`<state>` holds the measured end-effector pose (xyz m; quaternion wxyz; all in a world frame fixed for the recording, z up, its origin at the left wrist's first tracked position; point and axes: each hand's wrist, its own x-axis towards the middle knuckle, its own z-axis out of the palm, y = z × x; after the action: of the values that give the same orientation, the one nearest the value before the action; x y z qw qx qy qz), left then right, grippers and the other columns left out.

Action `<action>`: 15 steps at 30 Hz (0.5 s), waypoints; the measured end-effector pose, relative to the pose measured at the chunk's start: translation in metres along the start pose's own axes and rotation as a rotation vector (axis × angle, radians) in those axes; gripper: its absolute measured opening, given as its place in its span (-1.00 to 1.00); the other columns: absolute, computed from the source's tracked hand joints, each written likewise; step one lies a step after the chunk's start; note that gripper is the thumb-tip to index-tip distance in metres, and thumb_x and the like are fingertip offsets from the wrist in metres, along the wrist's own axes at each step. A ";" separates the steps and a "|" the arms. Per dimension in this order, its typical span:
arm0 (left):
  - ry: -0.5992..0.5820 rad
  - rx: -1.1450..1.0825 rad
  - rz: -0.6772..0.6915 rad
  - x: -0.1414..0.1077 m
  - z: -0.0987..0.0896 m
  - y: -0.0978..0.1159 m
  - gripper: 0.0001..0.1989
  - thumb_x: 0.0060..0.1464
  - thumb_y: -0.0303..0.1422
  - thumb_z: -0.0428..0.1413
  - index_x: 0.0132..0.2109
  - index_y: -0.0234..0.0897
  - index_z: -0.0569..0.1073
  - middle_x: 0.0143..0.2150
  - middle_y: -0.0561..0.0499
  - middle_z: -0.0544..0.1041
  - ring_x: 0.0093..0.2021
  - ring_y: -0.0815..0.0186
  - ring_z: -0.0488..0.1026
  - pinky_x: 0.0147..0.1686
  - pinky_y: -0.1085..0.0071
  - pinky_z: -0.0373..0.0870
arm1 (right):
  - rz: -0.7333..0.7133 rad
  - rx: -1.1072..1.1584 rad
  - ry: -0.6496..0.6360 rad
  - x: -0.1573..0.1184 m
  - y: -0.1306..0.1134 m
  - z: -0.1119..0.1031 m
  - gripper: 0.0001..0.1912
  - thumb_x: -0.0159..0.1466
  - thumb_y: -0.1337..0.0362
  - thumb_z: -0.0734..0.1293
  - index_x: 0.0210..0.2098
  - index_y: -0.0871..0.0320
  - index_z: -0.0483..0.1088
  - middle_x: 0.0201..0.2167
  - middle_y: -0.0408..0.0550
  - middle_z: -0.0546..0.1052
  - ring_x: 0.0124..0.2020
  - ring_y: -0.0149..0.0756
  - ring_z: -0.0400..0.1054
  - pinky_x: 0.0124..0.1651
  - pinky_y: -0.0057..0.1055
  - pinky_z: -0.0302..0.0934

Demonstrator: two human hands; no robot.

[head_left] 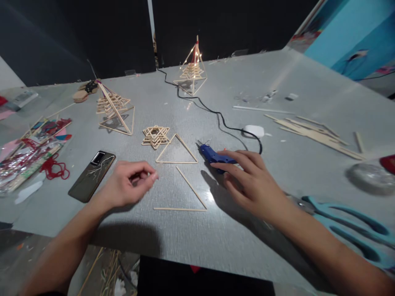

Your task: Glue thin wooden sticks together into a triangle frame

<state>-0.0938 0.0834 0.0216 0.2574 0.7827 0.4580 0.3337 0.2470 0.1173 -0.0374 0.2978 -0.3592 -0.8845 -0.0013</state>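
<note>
Grasping the blue glue gun (pixel 211 153) seems the step: right hand (pixel 253 185) apart, left hand (pixel 128 185) pinched together; the right should close.

Left hand (pixel 131 185) curled, thumb tip against forefinger, just beside phone (pixel 91 176). Right hand (pixel 251 185) over glue gun (pixel 212 155), fingers loosely spread — contact unclear. Gun's nozzle near triangle (pixel 176 162); star (pixel 156 137) just beside triangle. Below, two sticks (pixel 191 187), ends nearly meeting at right. Farther back, left frame (pixel 115 107) and rear frame (pixel 193 73) stand — rear one lit. Scissors (pixel 319 209) beside right forearm.
</note>
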 end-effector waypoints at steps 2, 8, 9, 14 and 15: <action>0.067 -0.310 -0.254 0.003 0.000 0.000 -0.77 0.27 -0.24 0.19 -0.32 -0.28 0.49 -0.58 0.17 0.30 -0.62 0.51 0.15 -0.64 0.53 0.05 | -0.008 0.001 0.006 -0.001 0.001 0.001 -0.63 0.37 0.42 0.26 0.14 0.08 0.40 0.23 0.15 0.41 0.21 0.17 0.23 0.19 0.26 0.29; 0.167 -0.915 -0.579 0.011 0.001 -0.001 -0.75 0.15 -0.20 0.28 -0.32 -0.26 0.46 -0.60 0.18 0.28 -0.66 0.52 0.19 -0.69 0.57 0.04 | 0.000 0.027 0.014 -0.002 0.002 0.002 -0.61 0.37 0.40 0.26 0.15 -0.01 0.39 0.23 0.11 0.42 0.21 0.18 0.25 0.17 0.28 0.29; 0.170 -0.939 -0.587 0.011 0.001 0.000 -0.75 0.14 -0.21 0.29 -0.33 -0.26 0.45 -0.60 0.18 0.28 -0.66 0.53 0.19 -0.67 0.58 0.08 | 0.001 0.029 0.015 -0.002 0.002 0.002 -0.60 0.37 0.40 0.27 0.15 -0.02 0.39 0.22 0.11 0.42 0.21 0.18 0.25 0.17 0.27 0.30; 0.163 -0.964 -0.577 0.011 0.000 0.003 -0.74 0.14 -0.21 0.30 -0.36 -0.26 0.44 -0.61 0.17 0.28 -0.66 0.53 0.19 -0.67 0.59 0.11 | 0.001 0.029 0.008 -0.002 0.002 0.003 -0.61 0.36 0.41 0.27 0.15 0.02 0.40 0.23 0.15 0.42 0.21 0.20 0.25 0.18 0.27 0.29; 0.160 -0.961 -0.572 0.012 0.000 0.003 -0.73 0.14 -0.20 0.30 -0.36 -0.26 0.44 -0.61 0.17 0.28 -0.66 0.53 0.19 -0.68 0.59 0.11 | 0.001 0.028 0.006 -0.002 0.002 0.003 -0.61 0.36 0.41 0.28 0.14 0.03 0.40 0.23 0.15 0.42 0.21 0.20 0.25 0.18 0.27 0.29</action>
<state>-0.0877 0.0922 0.0269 0.6295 0.3946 0.4666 0.4800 0.2474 0.1182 -0.0411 0.3055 -0.3556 -0.8832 0.0100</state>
